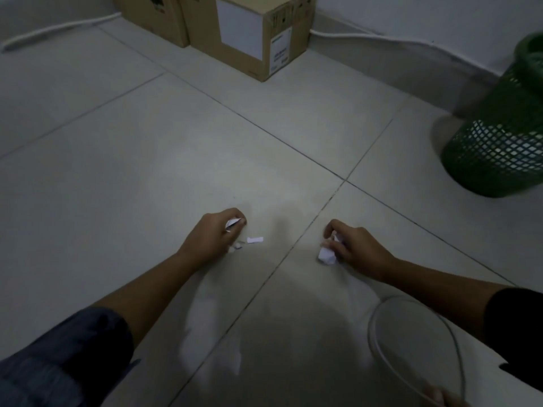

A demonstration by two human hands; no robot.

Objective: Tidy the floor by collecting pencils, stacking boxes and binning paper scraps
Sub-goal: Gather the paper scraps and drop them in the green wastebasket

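While crouching low over floor [147,160], am pinching paper scrap [232,223] in left hand [216,232], fingers curled round it; loose scrap [255,240] lying just beside. Right hand [351,245] gripping crumpled paper [326,255], gathering both loads before carrying to green bin [496,154], standing well apart at right.
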